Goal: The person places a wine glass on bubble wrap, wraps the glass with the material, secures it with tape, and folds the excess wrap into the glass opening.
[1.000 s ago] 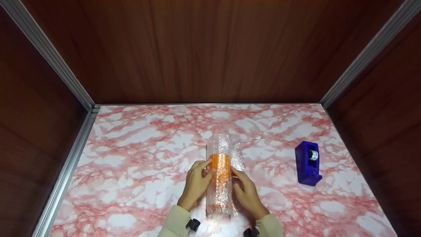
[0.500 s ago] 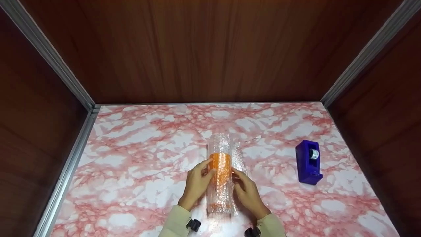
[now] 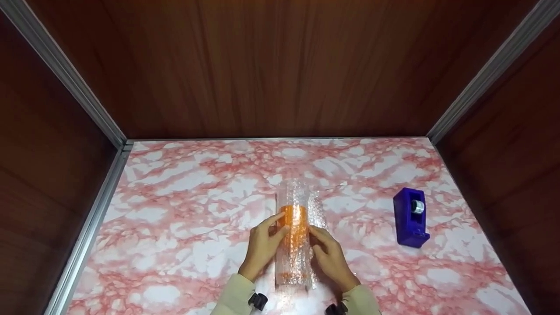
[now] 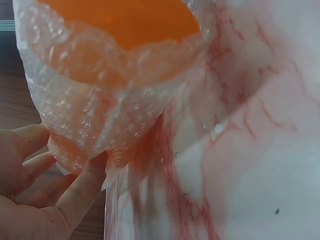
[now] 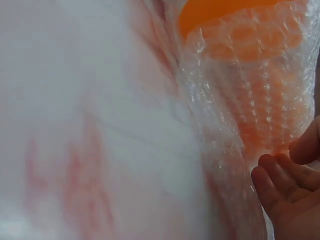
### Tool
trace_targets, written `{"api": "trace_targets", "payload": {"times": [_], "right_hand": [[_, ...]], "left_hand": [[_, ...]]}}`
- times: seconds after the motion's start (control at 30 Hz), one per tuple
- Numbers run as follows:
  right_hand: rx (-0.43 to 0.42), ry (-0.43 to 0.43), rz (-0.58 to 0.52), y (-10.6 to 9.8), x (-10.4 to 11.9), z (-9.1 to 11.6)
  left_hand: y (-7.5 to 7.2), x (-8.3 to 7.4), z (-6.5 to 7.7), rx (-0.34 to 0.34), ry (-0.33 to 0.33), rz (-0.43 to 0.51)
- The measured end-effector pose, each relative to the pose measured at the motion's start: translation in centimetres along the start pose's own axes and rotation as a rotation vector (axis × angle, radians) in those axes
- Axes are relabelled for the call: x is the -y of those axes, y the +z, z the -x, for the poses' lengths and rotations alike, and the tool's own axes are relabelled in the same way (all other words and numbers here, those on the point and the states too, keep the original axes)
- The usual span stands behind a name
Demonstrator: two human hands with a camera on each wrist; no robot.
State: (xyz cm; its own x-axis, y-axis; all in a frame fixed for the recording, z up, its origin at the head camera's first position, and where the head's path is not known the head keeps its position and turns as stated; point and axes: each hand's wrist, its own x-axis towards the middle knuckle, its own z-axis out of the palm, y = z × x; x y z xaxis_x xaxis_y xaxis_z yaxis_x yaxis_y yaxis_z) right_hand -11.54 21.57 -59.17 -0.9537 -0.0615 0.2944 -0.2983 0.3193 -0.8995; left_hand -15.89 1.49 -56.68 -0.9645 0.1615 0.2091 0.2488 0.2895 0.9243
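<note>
An orange cylinder lies lengthwise on the table, rolled in clear bubble wrap. The wrap runs past its far end, and a loose strip lies flat along the right side. My left hand holds the roll's left side, index finger and thumb over the orange part. In the left wrist view the thumb and fingers of that hand grip the bulging wrap. On the other side, my right hand holds the wrap's right edge; in the right wrist view its curled fingertips and thumb meet at the plastic.
A purple tape dispenser with a roll of clear tape stands at the right of the red-and-white marbled table. Dark wood panels with metal corner strips enclose the back and both sides.
</note>
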Motion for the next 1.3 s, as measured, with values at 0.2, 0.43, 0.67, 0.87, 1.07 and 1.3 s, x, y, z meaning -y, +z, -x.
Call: {"api": "trace_targets", "payload": {"times": [0.2, 0.43, 0.67, 0.87, 1.07, 1.3], "right_hand": [[0.018, -0.026, 0.129, -0.9, -1.1, 0.3], [0.001, -0.069, 0.101, -1.4, -0.9, 0.4], [-0.010, -0.141, 0.096, -1.2, 1.6, 0.1], [0.024, -0.057, 0.011, -1.2, 2.8, -0.2], [0.004, -0.027, 0.001, -1.0, 2.8, -0.5], [-0.005, -0.086, 0.127, -1.1, 3.3, -0.5]], "left_hand": [[0.4, -0.2, -0.5, 0.012, -0.012, -0.040], [1.0, -0.8, -0.7, 0.035, -0.012, -0.097], [1.0, -0.4, -0.6, 0.021, -0.029, -0.075], [0.9, 0.1, -0.7, -0.001, -0.012, -0.043], [1.0, 0.0, -1.0, -0.001, 0.007, -0.039], [0.9, -0.4, -0.9, 0.004, 0.033, -0.084]]}}
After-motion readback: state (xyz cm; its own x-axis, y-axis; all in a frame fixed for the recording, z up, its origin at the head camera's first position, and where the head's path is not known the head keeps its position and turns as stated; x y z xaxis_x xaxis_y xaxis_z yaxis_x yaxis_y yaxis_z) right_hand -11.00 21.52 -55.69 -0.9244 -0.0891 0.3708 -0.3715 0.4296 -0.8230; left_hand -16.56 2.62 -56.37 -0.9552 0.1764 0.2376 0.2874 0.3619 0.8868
